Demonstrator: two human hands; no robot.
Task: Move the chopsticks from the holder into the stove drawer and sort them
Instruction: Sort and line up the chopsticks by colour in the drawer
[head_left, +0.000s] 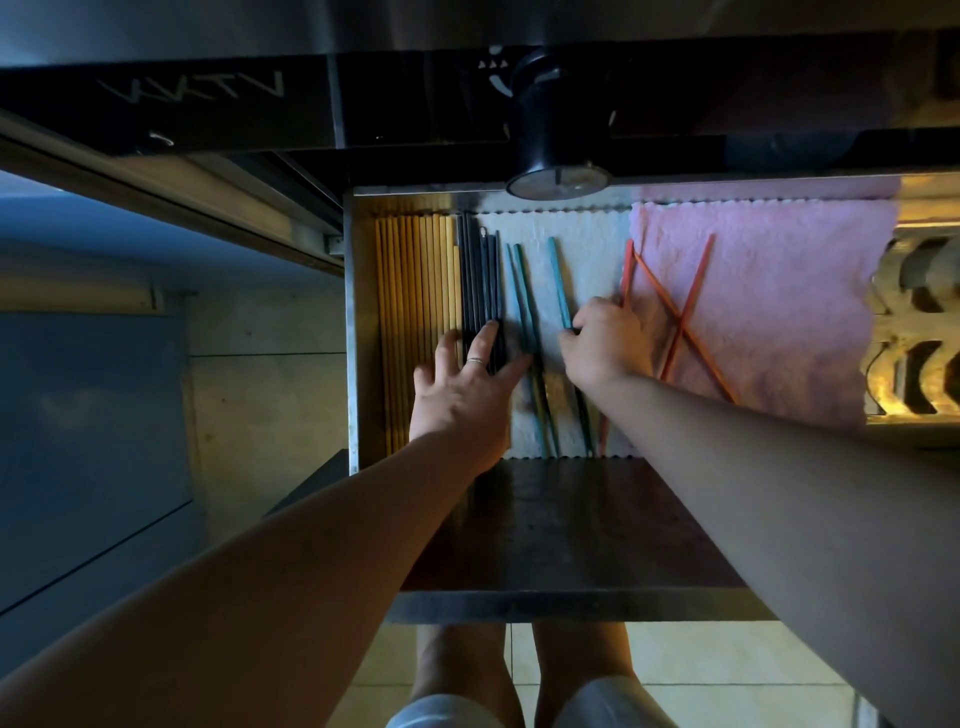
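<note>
The open stove drawer (354, 332) holds chopsticks in groups by colour. Yellow chopsticks (415, 275) lie side by side at its left, black chopsticks (480, 275) right beside them. Two teal chopsticks (522, 291) lie together on a white cloth (587, 249). My left hand (462, 387) lies flat with spread fingers on the black ones, a ring on one finger. My right hand (602, 343) pinches a single teal chopstick (560, 280) further right. Orange chopsticks (685, 306) lie crossed on a pink cloth (769, 312). The holder is out of view.
A black stove knob (556, 135) juts out above the drawer's back edge. The drawer's dark front panel (571, 530) is below my arms. A patterned yellow surface (914, 332) shows at the right. My legs stand on tiled floor below.
</note>
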